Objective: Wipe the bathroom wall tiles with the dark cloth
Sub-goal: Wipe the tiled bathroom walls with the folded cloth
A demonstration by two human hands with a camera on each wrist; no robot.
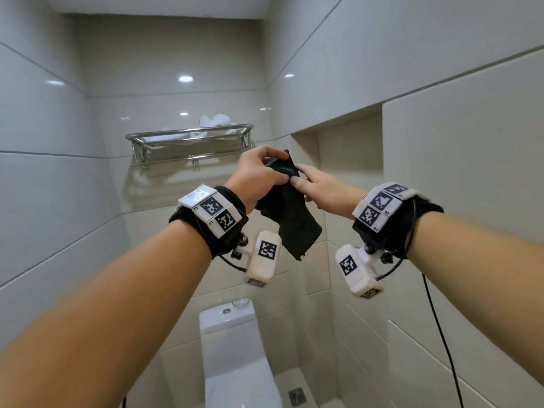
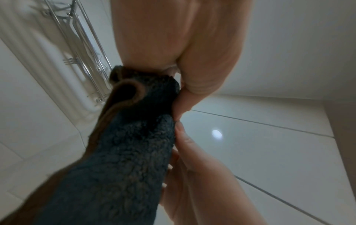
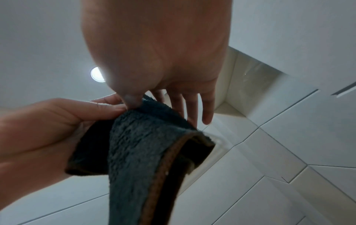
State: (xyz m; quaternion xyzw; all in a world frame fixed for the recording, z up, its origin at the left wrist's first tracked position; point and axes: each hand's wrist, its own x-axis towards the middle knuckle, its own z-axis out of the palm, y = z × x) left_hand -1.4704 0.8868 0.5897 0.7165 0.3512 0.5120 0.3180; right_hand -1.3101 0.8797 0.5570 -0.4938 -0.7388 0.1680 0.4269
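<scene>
A dark fluffy cloth (image 1: 290, 219) with a brown hem hangs in the air between both raised hands, in front of the pale glossy wall tiles (image 1: 182, 113). My left hand (image 1: 259, 175) grips the cloth's bunched top with curled fingers. My right hand (image 1: 312, 184) pinches the same top edge between thumb and fingers from the right. In the left wrist view the cloth (image 2: 131, 152) fills the lower middle, held at its top. In the right wrist view the cloth (image 3: 142, 146) drapes down in a fold, with the right thumb pressed on its upper edge.
A chrome towel rack (image 1: 191, 142) with white towels is fixed to the back wall just behind the hands. A recessed niche (image 1: 347, 151) opens in the right wall. A white toilet (image 1: 232, 354) stands below, with a floor drain (image 1: 295, 396) beside it.
</scene>
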